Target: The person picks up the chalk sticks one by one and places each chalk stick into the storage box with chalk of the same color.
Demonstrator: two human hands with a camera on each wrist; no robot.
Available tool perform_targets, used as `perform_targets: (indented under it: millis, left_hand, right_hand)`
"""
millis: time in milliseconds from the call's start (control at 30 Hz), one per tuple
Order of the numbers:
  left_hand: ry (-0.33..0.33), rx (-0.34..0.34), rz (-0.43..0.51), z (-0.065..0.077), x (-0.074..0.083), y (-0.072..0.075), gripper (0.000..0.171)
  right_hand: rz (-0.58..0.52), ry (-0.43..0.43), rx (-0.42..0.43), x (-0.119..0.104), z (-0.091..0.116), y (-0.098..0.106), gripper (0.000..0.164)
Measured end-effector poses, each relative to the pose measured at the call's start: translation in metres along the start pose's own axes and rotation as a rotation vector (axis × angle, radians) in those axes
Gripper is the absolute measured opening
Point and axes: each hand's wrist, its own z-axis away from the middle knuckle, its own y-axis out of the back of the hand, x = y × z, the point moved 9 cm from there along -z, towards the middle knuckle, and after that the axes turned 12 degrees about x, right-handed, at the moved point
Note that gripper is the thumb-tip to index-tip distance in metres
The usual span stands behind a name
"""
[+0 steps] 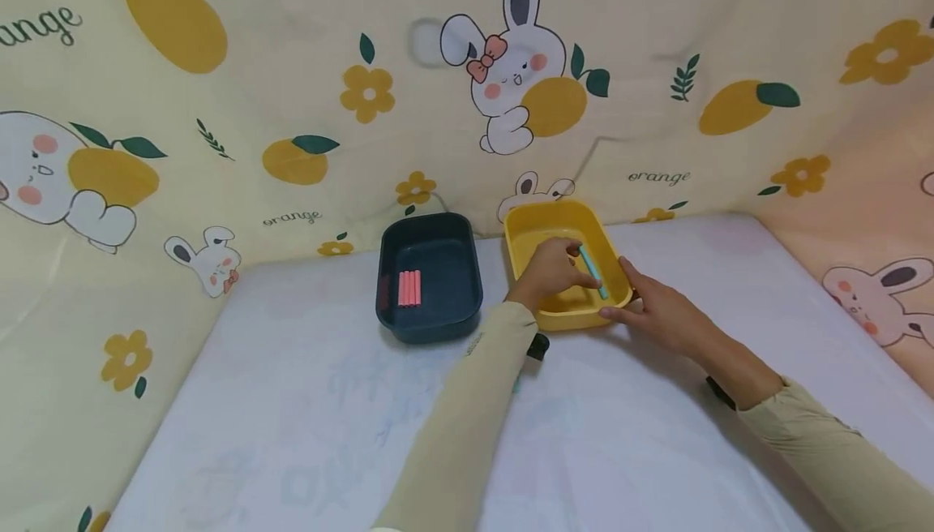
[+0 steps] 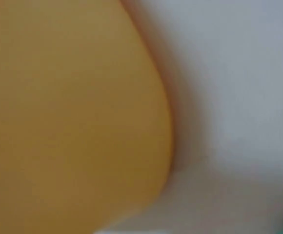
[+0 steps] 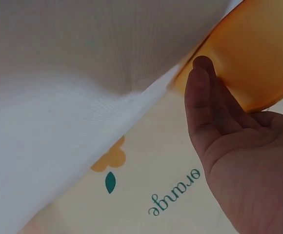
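In the head view my left hand [image 1: 552, 271] reaches into a yellow tray [image 1: 529, 224]. Its thumb and a finger pinch a teal stick [image 1: 589, 267], which looks like chalk, inside the tray. At the tray's right near corner, my right hand [image 1: 664, 311] holds the outside, thumb by the near rim and fingers along the right side. The right wrist view shows those fingers [image 3: 198, 105] against the tray's outer wall [image 3: 263, 53]. Only the blurred yellow wall [image 2: 78, 112] fills most of the left wrist view; the left hand is out of sight there.
A dark blue tray [image 1: 430, 329] stands left of the yellow one, with several pink sticks [image 1: 409, 289] side by side in it. A bit of teal [image 1: 516, 384] shows beside the left sleeve, mostly hidden. Patterned cloth [image 1: 409, 21] hangs behind the white table [image 1: 292, 402].
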Motion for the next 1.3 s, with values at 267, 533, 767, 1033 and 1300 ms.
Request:
perform_targets:
  millis: [267, 533, 767, 1033, 1300]
  left_hand:
    - [-0.052, -0.055, -0.24, -0.001, 0.002, -0.018, 0.05]
    - [-0.126, -0.042, -0.425, -0.001, -0.002, -0.024, 0.038]
    - [-0.2, -0.107, -0.578, -0.002, 0.004, -0.033, 0.042]
    - [-0.228, -0.122, -0.544, 0.001, 0.008, -0.03, 0.043]
    - [-0.369, -0.151, -0.579, 0.023, 0.034, -0.017, 0.067]
  right_hand:
    - [-0.013, 0.008, 0.01, -0.001, 0.0, 0.0, 0.102]
    - [-0.02, -0.004, -0.01, -0.003, 0.0, -0.005, 0.104]
    - [-0.019, 0.008, -0.005, 0.0, 0.0, -0.002, 0.103]
    - [-0.025, 0.035, -0.005, -0.001, 0.001, -0.002, 0.099]
    - [-0.042, 0.047, -0.006, -0.003, -0.001, 0.0, 0.097]
